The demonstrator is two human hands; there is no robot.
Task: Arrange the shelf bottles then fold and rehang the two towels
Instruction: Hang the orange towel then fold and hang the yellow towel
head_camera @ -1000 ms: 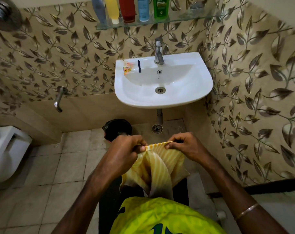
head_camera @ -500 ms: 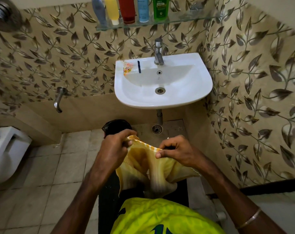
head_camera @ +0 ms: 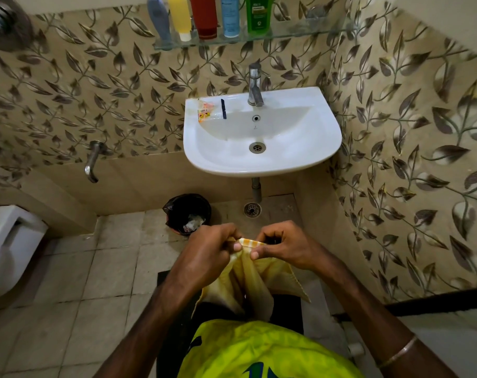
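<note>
Closer together now, left hand (head_camera: 204, 255) and right hand (head_camera: 283, 246) pinch the towel's (head_camera: 248, 282) top edge.

We see leaf-patterned wall tiles (head_camera: 101, 85) meeting a plain beige band above a floor of worn square tiles (head_camera: 68, 290). A white basin (head_camera: 300, 148) with a chrome tap (head_camera: 255, 85) hangs over a floor drain (head_camera: 251, 209), a black bin (head_camera: 187, 212) just beside it.
</note>
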